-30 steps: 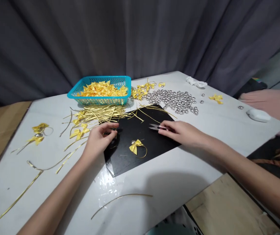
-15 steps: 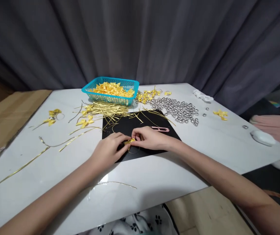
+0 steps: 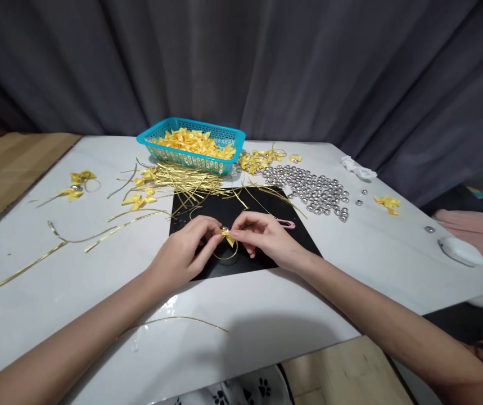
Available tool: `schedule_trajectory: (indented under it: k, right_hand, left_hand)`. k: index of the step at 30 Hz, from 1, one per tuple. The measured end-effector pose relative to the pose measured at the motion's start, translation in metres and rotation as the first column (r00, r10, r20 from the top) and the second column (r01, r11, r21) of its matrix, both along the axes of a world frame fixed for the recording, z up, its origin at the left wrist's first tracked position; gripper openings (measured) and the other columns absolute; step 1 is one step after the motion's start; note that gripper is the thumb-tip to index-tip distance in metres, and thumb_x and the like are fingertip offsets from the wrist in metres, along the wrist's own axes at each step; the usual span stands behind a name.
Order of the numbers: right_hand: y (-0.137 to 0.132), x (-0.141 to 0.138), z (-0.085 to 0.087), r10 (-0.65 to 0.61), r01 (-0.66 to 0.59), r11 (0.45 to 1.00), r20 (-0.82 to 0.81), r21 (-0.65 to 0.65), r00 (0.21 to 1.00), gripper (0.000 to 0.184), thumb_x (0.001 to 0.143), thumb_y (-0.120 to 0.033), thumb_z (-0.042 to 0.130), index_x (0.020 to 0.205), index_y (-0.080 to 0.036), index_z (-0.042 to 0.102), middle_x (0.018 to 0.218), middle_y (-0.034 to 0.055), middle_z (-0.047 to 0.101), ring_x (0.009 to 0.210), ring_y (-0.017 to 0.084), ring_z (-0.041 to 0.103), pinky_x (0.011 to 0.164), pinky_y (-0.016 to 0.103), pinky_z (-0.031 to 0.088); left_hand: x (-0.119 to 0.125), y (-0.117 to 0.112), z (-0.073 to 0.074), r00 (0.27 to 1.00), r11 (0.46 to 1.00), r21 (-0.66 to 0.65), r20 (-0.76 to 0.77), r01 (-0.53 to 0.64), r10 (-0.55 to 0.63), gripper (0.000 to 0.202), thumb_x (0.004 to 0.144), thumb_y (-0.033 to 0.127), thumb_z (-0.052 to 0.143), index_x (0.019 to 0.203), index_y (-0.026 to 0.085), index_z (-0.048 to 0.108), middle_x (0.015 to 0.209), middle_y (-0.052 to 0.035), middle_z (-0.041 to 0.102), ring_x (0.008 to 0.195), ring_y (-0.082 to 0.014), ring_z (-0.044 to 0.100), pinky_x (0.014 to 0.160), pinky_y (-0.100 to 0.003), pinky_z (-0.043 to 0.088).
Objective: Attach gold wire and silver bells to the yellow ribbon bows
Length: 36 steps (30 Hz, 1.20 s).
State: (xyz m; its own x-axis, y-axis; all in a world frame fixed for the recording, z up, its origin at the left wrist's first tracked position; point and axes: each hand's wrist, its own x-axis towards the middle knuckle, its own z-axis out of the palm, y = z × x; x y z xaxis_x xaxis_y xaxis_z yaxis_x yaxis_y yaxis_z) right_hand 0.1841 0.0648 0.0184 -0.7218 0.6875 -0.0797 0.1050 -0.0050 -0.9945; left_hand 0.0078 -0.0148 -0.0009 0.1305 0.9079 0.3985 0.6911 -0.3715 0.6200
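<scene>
Over the black mat (image 3: 211,269), my left hand (image 3: 186,244) and my right hand (image 3: 266,233) meet at a small yellow ribbon bow (image 3: 229,239). Both hands pinch it between thumb and forefinger, left hand on its left side, right hand on its right. A silver bell-like bead shows at the top of the bow. From the bow hangs a loop of gold cord (image 3: 225,259), down toward the mat. Just behind my right hand lies a pink clip-shaped tool (image 3: 287,224), partly hidden by that hand.
A turquoise basket (image 3: 140,138) of yellow bows stands at the back, with gold ties (image 3: 188,180) in front. Silver beads (image 3: 319,194) spread to the right. Finished-looking bows (image 3: 75,193) lie at left. A white mouse-shaped object (image 3: 460,251) sits near the right edge, a cardboard box (image 3: 22,174) at far left.
My hands have lifted slightly and the fingers have turned, so the bow, its silver bead and the cord loop show more plainly. The view has shifted a little.
</scene>
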Motion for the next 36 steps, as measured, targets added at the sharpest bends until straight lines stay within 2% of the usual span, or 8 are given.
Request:
schedule_trajectory:
  k: [3, 6, 8, 13, 16, 19, 26, 36]
  right_hand:
    - [0.0, 0.002, 0.004, -0.07, 0.074, 0.995, -0.056, 0.071, 0.996, 0.034, 0.072, -0.044, 0.068, 0.073, -0.014, 0.053, 0.059, -0.0053, 0.047, 0.043, 0.003, 0.04, 0.039, 0.016, 0.037]
    - [0.0, 0.003, 0.006, -0.077, 0.08, 0.99, -0.029, 0.118, 0.997, 0.032, 0.073, -0.042, 0.068, 0.075, -0.014, 0.051, 0.056, -0.0062, 0.047, 0.043, 0.003, 0.041, 0.039, 0.015, 0.035]
    - [-0.002, 0.003, 0.006, -0.057, 0.058, 0.994, -0.007, 0.091, 0.998, 0.032, 0.075, -0.041, 0.067, 0.078, -0.014, 0.05, 0.054, -0.0074, 0.045, 0.042, 0.003, 0.043, 0.04, 0.014, 0.035]
    - [-0.007, 0.002, 0.003, 0.036, -0.041, 0.996, -0.056, -0.078, 0.998, 0.034, 0.077, -0.038, 0.066, 0.087, -0.016, 0.043, 0.075, -0.0026, 0.059, 0.042, 0.002, 0.051, 0.04, 0.013, 0.039]
    - [-0.007, 0.003, 0.003, 0.053, -0.067, 0.988, -0.103, -0.14, 0.993, 0.036, 0.075, -0.034, 0.069, 0.089, -0.017, 0.041, 0.077, -0.0019, 0.061, 0.041, 0.002, 0.05, 0.04, 0.013, 0.043]
    - [-0.006, 0.004, 0.005, 0.002, -0.025, 0.988, -0.152, -0.15, 0.988, 0.037, 0.074, -0.033, 0.071, 0.09, -0.017, 0.042, 0.073, -0.0034, 0.06, 0.04, 0.001, 0.048, 0.04, 0.014, 0.046]
    - [-0.005, 0.005, 0.005, -0.048, 0.018, 0.992, -0.24, -0.129, 0.969, 0.033, 0.074, -0.028, 0.072, 0.091, -0.016, 0.047, 0.071, -0.0046, 0.056, 0.042, 0.0, 0.042, 0.039, 0.012, 0.047]
    - [-0.003, 0.007, 0.01, -0.082, 0.041, 0.987, -0.265, -0.155, 0.961, 0.026, 0.075, -0.023, 0.07, 0.087, -0.014, 0.049, 0.069, -0.0043, 0.056, 0.04, -0.001, 0.041, 0.035, 0.01, 0.042]
  left_hand:
    - [0.0, -0.001, 0.002, 0.982, 0.992, -0.119, 0.181, -0.039, 0.06, 0.01, 0.09, 0.03, 0.044, 0.089, 0.021, 0.05, 0.078, -0.0017, 0.061, 0.065, -0.0143, 0.059, 0.062, -0.027, 0.045]
    - [0.004, -0.001, 0.005, 0.876, 0.965, -0.26, 0.461, -0.019, 0.141, 0.015, 0.087, 0.036, 0.049, 0.088, 0.021, 0.051, 0.074, -0.0001, 0.061, 0.057, -0.0118, 0.056, 0.055, -0.024, 0.044]
    - [0.008, -0.003, 0.009, 0.803, 0.942, -0.336, 0.567, 0.021, 0.184, 0.02, 0.082, 0.039, 0.057, 0.085, 0.019, 0.056, 0.072, 0.0002, 0.061, 0.054, -0.0109, 0.054, 0.051, -0.023, 0.043]
    - [0.014, -0.005, 0.013, 0.739, 0.893, -0.448, 0.616, 0.043, 0.273, 0.021, 0.077, 0.038, 0.064, 0.074, 0.017, 0.065, 0.064, 0.0007, 0.063, 0.054, -0.009, 0.052, 0.052, -0.02, 0.043]
    - [0.012, -0.004, 0.011, 0.685, 0.882, -0.47, 0.658, 0.047, 0.314, 0.02, 0.076, 0.037, 0.065, 0.073, 0.017, 0.064, 0.064, 0.0017, 0.064, 0.054, -0.008, 0.052, 0.053, -0.018, 0.042]
    - [0.01, -0.003, 0.01, 0.67, 0.878, -0.475, 0.67, 0.055, 0.32, 0.021, 0.075, 0.036, 0.066, 0.07, 0.017, 0.063, 0.062, 0.0025, 0.064, 0.053, -0.0071, 0.051, 0.052, -0.017, 0.042]
    - [0.014, -0.005, 0.014, 0.703, 0.891, -0.454, 0.635, 0.003, 0.32, 0.018, 0.078, 0.033, 0.064, 0.071, 0.017, 0.061, 0.06, 0.0036, 0.062, 0.051, -0.0061, 0.049, 0.051, -0.015, 0.04]
    - [0.014, -0.004, 0.013, 0.637, 0.894, -0.448, 0.691, 0.009, 0.34, 0.017, 0.079, 0.033, 0.064, 0.074, 0.016, 0.062, 0.068, 0.0007, 0.065, 0.06, -0.0083, 0.055, 0.056, -0.016, 0.044]
